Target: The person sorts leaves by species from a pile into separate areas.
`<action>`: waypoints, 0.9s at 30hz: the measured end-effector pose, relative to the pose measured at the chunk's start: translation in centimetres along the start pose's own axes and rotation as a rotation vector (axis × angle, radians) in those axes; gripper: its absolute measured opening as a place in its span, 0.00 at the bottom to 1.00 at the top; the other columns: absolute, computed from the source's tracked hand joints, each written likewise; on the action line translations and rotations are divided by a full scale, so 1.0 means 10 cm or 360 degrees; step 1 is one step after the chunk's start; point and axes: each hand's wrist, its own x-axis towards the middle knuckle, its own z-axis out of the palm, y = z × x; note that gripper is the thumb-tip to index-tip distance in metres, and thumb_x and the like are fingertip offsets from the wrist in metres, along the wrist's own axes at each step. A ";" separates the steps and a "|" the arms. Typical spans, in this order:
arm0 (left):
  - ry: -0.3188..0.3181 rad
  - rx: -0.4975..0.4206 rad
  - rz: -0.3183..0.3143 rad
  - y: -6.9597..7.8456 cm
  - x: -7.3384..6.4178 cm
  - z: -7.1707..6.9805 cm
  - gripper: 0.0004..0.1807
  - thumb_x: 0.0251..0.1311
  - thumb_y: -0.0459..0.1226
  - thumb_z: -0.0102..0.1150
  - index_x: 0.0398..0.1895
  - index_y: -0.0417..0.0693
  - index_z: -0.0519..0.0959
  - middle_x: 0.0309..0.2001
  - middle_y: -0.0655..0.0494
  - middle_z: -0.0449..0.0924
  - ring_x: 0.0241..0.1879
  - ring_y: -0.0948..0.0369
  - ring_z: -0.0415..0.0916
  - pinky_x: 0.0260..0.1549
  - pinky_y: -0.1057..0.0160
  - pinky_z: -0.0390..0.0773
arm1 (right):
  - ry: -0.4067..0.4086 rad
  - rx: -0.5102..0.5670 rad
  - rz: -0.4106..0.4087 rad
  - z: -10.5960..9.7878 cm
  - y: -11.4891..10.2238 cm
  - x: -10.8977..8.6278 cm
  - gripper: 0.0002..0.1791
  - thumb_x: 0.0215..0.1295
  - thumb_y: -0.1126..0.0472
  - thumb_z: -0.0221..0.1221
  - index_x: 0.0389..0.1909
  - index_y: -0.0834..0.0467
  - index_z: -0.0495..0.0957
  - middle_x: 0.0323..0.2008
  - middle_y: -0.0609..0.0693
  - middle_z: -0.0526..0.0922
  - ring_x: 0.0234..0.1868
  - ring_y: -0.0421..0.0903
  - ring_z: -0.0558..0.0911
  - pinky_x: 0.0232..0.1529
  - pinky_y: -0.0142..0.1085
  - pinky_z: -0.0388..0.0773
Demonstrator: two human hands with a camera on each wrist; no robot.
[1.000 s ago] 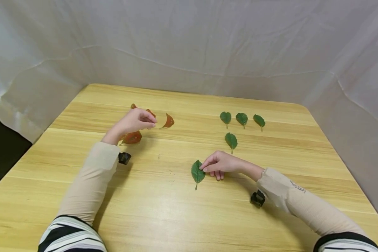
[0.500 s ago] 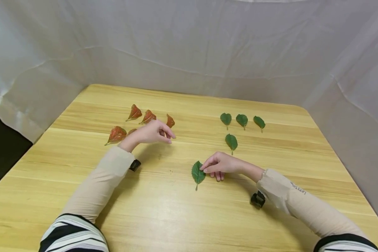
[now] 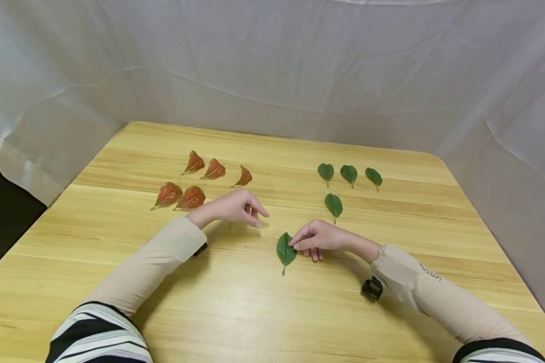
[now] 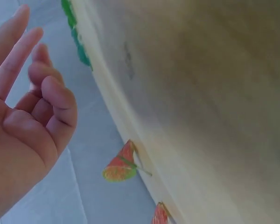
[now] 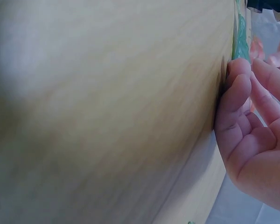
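My right hand [image 3: 320, 236] pinches the right edge of a green leaf [image 3: 283, 250] between thumb and index finger. The leaf lies at the middle of the table, stem towards me. In the right wrist view the same leaf [image 5: 241, 39] shows edge-on beyond the fingertips. My left hand [image 3: 238, 207] hovers over the table to the upper left of that leaf, with loosely curled fingers and nothing in them. In the left wrist view the left hand's palm [image 4: 23, 130] shows bare. Closest behind the left hand lies a curled red leaf [image 3: 243, 176].
On the left of the wooden table [image 3: 236, 317] lie several red leaves, among them a near one [image 3: 192, 197]. Several green leaves lie at the back right in a row, with one leaf [image 3: 333, 204] in front of it. A pale curtain [image 3: 272, 65] surrounds the table's back and sides.
My left hand has moved right and towards me from above the red leaves, uncovering them, and is closer to the green leaf. The right hand and its leaf have stayed in place.
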 end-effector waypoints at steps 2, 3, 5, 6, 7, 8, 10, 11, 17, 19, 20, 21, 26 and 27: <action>-0.0039 -0.0014 -0.0003 -0.01 0.01 0.02 0.14 0.46 0.30 0.66 0.39 0.35 0.81 0.21 0.58 0.75 0.15 0.67 0.61 0.16 0.71 0.63 | -0.0002 0.0004 0.0002 0.00 0.00 0.00 0.14 0.61 0.62 0.55 0.43 0.66 0.78 0.17 0.52 0.75 0.13 0.41 0.73 0.14 0.31 0.70; -0.0060 -0.0021 -0.0014 -0.01 0.01 0.03 0.15 0.45 0.30 0.66 0.39 0.35 0.81 0.20 0.58 0.75 0.16 0.68 0.61 0.17 0.71 0.64 | -0.0006 0.0006 0.0001 0.00 0.00 0.00 0.14 0.61 0.63 0.56 0.43 0.67 0.78 0.17 0.52 0.75 0.13 0.41 0.73 0.14 0.31 0.70; -0.0103 -0.0046 -0.0036 -0.01 0.02 0.04 0.16 0.45 0.30 0.66 0.41 0.35 0.80 0.19 0.57 0.75 0.16 0.68 0.62 0.17 0.71 0.65 | -0.0013 0.0012 0.0001 -0.01 0.00 0.01 0.14 0.60 0.63 0.56 0.43 0.67 0.78 0.17 0.52 0.76 0.13 0.41 0.73 0.14 0.31 0.70; -0.0120 -0.0053 -0.0043 -0.01 0.03 0.05 0.17 0.45 0.30 0.66 0.42 0.35 0.80 0.18 0.57 0.75 0.15 0.68 0.62 0.17 0.71 0.65 | -0.0016 0.0016 0.0002 -0.01 0.00 0.01 0.14 0.60 0.63 0.56 0.43 0.67 0.78 0.17 0.52 0.76 0.13 0.41 0.73 0.14 0.30 0.70; -0.0135 -0.0057 -0.0047 -0.01 0.04 0.05 0.18 0.45 0.30 0.66 0.43 0.35 0.79 0.18 0.56 0.75 0.15 0.68 0.61 0.17 0.71 0.64 | -0.0017 0.0021 0.0005 -0.01 0.00 0.01 0.14 0.60 0.64 0.56 0.43 0.67 0.78 0.17 0.52 0.76 0.13 0.41 0.73 0.14 0.30 0.70; -0.0148 -0.0064 -0.0061 -0.01 0.04 0.06 0.19 0.45 0.30 0.66 0.43 0.35 0.79 0.17 0.55 0.75 0.15 0.69 0.61 0.17 0.71 0.64 | -0.0019 0.0025 0.0007 -0.01 0.00 0.01 0.14 0.60 0.64 0.56 0.43 0.68 0.78 0.17 0.52 0.76 0.12 0.41 0.73 0.13 0.30 0.70; -0.0168 -0.0073 -0.0070 -0.02 0.06 0.06 0.19 0.45 0.30 0.66 0.44 0.35 0.78 0.16 0.54 0.74 0.14 0.69 0.59 0.16 0.71 0.64 | -0.0022 0.0034 0.0009 -0.01 -0.01 0.01 0.14 0.60 0.64 0.56 0.43 0.68 0.78 0.17 0.52 0.76 0.12 0.41 0.73 0.13 0.30 0.70; -0.0179 -0.0070 -0.0084 -0.02 0.06 0.07 0.19 0.44 0.30 0.67 0.44 0.35 0.79 0.16 0.55 0.74 0.13 0.69 0.59 0.16 0.72 0.63 | -0.0026 0.0036 0.0009 -0.01 -0.01 0.01 0.14 0.60 0.64 0.56 0.43 0.68 0.78 0.17 0.52 0.76 0.12 0.41 0.73 0.13 0.30 0.70; -0.0279 -0.0039 -0.0170 -0.01 0.09 0.06 0.21 0.44 0.31 0.67 0.45 0.37 0.78 0.14 0.57 0.73 0.14 0.69 0.60 0.16 0.72 0.63 | -0.0042 0.0053 -0.0003 -0.02 0.00 0.01 0.14 0.60 0.63 0.56 0.44 0.68 0.77 0.18 0.52 0.76 0.13 0.41 0.73 0.13 0.30 0.70; -0.0318 -0.0035 -0.0173 0.00 0.10 0.06 0.22 0.43 0.31 0.68 0.45 0.36 0.78 0.14 0.57 0.73 0.14 0.69 0.61 0.17 0.72 0.64 | -0.0043 0.0078 -0.0009 -0.03 0.00 0.01 0.14 0.60 0.64 0.56 0.44 0.69 0.77 0.18 0.53 0.77 0.13 0.41 0.73 0.14 0.30 0.70; -0.0339 -0.0041 -0.0174 0.00 0.10 0.06 0.22 0.43 0.30 0.67 0.46 0.36 0.77 0.14 0.56 0.73 0.14 0.69 0.61 0.17 0.72 0.64 | -0.0036 0.0080 -0.0022 -0.03 0.00 0.01 0.14 0.60 0.64 0.55 0.44 0.69 0.77 0.19 0.54 0.77 0.13 0.41 0.73 0.14 0.30 0.70; -0.0357 -0.0044 -0.0175 0.00 0.10 0.06 0.22 0.43 0.30 0.67 0.46 0.35 0.77 0.14 0.56 0.74 0.14 0.69 0.61 0.17 0.72 0.64 | -0.0022 0.0079 -0.0034 -0.04 0.00 0.01 0.14 0.60 0.65 0.55 0.44 0.69 0.77 0.19 0.54 0.77 0.14 0.41 0.74 0.14 0.30 0.71; -0.0419 -0.0075 -0.0198 -0.01 0.11 0.06 0.24 0.42 0.26 0.66 0.47 0.34 0.76 0.15 0.55 0.75 0.15 0.69 0.63 0.19 0.72 0.66 | 0.0117 0.0004 -0.0163 -0.08 0.02 0.05 0.12 0.58 0.67 0.58 0.41 0.70 0.78 0.22 0.55 0.78 0.17 0.42 0.74 0.18 0.31 0.72; -0.0426 -0.0073 -0.0200 -0.01 0.11 0.06 0.24 0.42 0.25 0.66 0.48 0.34 0.75 0.15 0.56 0.74 0.16 0.69 0.63 0.19 0.72 0.66 | 0.0143 0.0001 -0.0193 -0.09 0.01 0.05 0.12 0.57 0.68 0.58 0.40 0.71 0.78 0.23 0.55 0.78 0.18 0.42 0.74 0.19 0.32 0.73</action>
